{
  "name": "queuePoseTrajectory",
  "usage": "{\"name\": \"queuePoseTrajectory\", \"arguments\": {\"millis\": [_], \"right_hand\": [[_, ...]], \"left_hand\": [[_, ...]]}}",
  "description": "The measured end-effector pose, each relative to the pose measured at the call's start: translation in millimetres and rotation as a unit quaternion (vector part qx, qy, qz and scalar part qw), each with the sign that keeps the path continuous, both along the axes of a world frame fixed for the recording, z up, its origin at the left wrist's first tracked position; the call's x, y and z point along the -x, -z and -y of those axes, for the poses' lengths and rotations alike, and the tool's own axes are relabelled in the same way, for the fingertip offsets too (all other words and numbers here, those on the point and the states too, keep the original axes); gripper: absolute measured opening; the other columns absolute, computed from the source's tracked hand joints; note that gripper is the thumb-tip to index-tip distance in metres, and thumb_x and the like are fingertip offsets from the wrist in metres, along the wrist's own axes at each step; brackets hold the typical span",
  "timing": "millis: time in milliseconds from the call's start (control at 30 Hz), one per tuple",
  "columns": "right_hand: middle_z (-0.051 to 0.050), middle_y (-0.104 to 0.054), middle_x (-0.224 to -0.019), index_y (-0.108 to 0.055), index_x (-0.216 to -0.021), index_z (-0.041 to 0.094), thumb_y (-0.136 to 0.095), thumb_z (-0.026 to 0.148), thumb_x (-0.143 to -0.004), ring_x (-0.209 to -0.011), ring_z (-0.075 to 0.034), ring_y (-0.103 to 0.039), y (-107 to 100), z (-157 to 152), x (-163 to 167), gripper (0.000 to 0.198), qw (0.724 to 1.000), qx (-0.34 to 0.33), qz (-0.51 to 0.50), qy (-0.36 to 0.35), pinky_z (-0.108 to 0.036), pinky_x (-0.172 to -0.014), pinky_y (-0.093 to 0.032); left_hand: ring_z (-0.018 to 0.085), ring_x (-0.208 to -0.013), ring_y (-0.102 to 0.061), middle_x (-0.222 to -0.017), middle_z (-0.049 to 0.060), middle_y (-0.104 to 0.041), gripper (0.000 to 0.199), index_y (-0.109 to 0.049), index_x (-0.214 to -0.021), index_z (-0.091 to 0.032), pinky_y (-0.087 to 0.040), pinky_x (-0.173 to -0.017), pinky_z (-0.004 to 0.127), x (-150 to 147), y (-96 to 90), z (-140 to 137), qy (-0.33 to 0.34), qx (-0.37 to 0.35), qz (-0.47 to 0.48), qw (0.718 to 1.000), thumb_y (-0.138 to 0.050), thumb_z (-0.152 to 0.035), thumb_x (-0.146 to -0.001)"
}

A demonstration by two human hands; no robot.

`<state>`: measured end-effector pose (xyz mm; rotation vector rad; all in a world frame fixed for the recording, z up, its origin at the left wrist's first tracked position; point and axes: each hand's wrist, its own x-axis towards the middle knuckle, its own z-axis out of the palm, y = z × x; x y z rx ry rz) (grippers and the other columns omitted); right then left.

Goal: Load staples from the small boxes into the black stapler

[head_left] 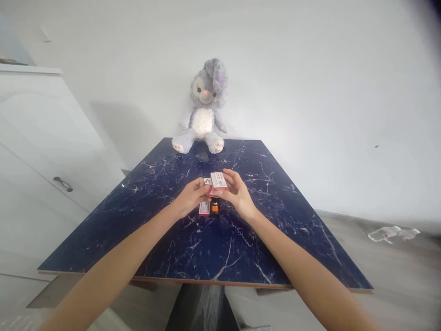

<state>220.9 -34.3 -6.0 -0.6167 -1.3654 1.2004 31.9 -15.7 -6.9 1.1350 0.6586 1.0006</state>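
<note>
Over the middle of the table, my right hand (239, 195) grips a small red and white box (218, 180) between thumb and fingers, its printed white face up. My left hand (192, 196) is closed at the box's left side, its thumb and fingers around a second small box (207, 181) with dark print on white, mostly covered by the fingers. Just below the hands lies another red and white box (204, 208) on the table. Touching its right side is a black item with an orange square (215, 208), partly hidden by what I hold.
A grey plush rabbit (203, 108) sits at the far edge of the dark blue marbled table (258, 257), against the white wall. To the left stands a white cabinet (41, 138) with a dark handle. Clear plastic packaging (392, 233) lies on the floor at right.
</note>
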Motion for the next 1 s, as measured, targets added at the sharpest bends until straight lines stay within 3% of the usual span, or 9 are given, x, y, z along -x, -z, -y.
{"name": "queuePoseTrajectory", "arguments": {"millis": [167,300,367,467,567,667,767,867,1000], "right_hand": [[-0.004,-0.064,-0.117,-0.055,-0.117,0.027,-0.079,0.031,-0.074,-0.104,-0.021,-0.064,2.3,-7.7,-5.9,0.049,0.996,0.002,-0.071,0.061,-0.043,-0.1,-0.05],[-0.005,-0.062,-0.121,-0.055,-0.125,0.027,-0.069,0.036,-0.083,-0.107,-0.022,-0.062,1.2,-13.0,-13.0,0.045,0.989,-0.025,-0.049,0.138,-0.045,-0.101,-0.049],[-0.007,-0.059,-0.128,-0.051,-0.133,0.027,-0.061,0.039,-0.088,-0.111,-0.023,-0.061,0.6,-14.0,-14.9,0.048,0.986,-0.035,-0.015,0.161,-0.046,-0.102,-0.048],[-0.01,-0.057,-0.131,-0.045,-0.137,0.026,-0.064,0.038,-0.084,-0.113,-0.024,-0.06,-1.9,-10.7,-15.6,0.058,0.978,-0.076,0.067,0.183,-0.044,-0.095,-0.052],[-0.009,-0.061,-0.128,-0.05,-0.13,0.026,-0.071,0.034,-0.077,-0.113,-0.026,-0.059,-8.0,-2.6,-15.0,0.057,0.947,-0.158,0.19,0.204,-0.045,-0.094,-0.051],[-0.008,-0.063,-0.127,-0.058,-0.123,0.026,-0.072,0.032,-0.078,-0.116,-0.028,-0.058,-14.1,4.4,-13.9,0.047,0.905,-0.246,0.29,0.193,-0.049,-0.101,-0.046],[-0.008,-0.062,-0.13,-0.059,-0.126,0.026,-0.072,0.03,-0.078,-0.121,-0.03,-0.055,-14.0,5.8,-12.9,0.05,0.876,-0.313,0.325,0.171,-0.051,-0.106,-0.043],[-0.009,-0.06,-0.134,-0.05,-0.139,0.026,-0.073,0.031,-0.077,-0.122,-0.029,-0.054,-8.8,4.6,-12.3,0.066,0.875,-0.314,0.343,0.136,-0.05,-0.104,-0.045],[-0.01,-0.056,-0.138,-0.04,-0.147,0.026,-0.072,0.035,-0.08,-0.123,-0.029,-0.054,-5.3,5.3,-12.4,0.075,0.883,-0.288,0.355,0.109,-0.05,-0.104,-0.047]], "left_hand": [[0.013,-0.075,-0.068,-0.08,0.0,-0.067,0.046,-0.038,-0.07,-0.018,-0.053,-0.062,0.021,0.7,1.0,-1.8,0.004,0.006,-0.03,1.0,-0.082,-0.03,-0.075],[0.01,-0.071,-0.066,-0.08,0.0,-0.067,0.042,-0.042,-0.07,-0.017,-0.053,-0.064,0.021,1.7,3.3,-3.8,-0.018,0.004,-0.034,0.999,-0.081,-0.031,-0.077],[0.011,-0.073,-0.066,-0.082,0.001,-0.068,0.042,-0.042,-0.07,-0.017,-0.053,-0.066,0.021,1.4,3.5,-4.1,-0.023,0.006,-0.033,0.999,-0.081,-0.031,-0.077],[0.012,-0.075,-0.067,-0.085,0.003,-0.07,0.044,-0.041,-0.068,-0.017,-0.052,-0.067,0.023,0.3,2.9,-3.3,-0.029,-0.003,-0.031,0.999,-0.081,-0.032,-0.075],[0.012,-0.072,-0.065,-0.083,0.002,-0.068,0.044,-0.041,-0.068,-0.017,-0.051,-0.065,0.023,-0.3,2.2,-2.0,-0.035,-0.018,-0.03,0.999,-0.083,-0.032,-0.073],[0.01,-0.066,-0.062,-0.077,-0.001,-0.065,0.042,-0.044,-0.07,-0.017,-0.051,-0.062,0.023,0.1,2.0,-1.1,-0.026,-0.031,-0.033,0.999,-0.082,-0.036,-0.075],[0.013,-0.063,-0.063,-0.073,0.0,-0.064,0.037,-0.051,-0.076,-0.018,-0.05,-0.058,0.025,0.9,1.8,-0.1,-0.012,-0.042,-0.06,0.997,-0.074,-0.046,-0.081],[0.015,-0.061,-0.064,-0.076,0.001,-0.065,0.037,-0.052,-0.083,-0.018,-0.052,-0.055,0.027,0.9,1.7,1.9,-0.008,-0.064,-0.094,0.993,-0.069,-0.051,-0.084],[0.014,-0.059,-0.062,-0.08,0.0,-0.068,0.035,-0.05,-0.085,-0.02,-0.052,-0.055,0.027,-0.6,2.2,4.1,-0.022,-0.093,-0.121,0.988,-0.075,-0.043,-0.08]]}}
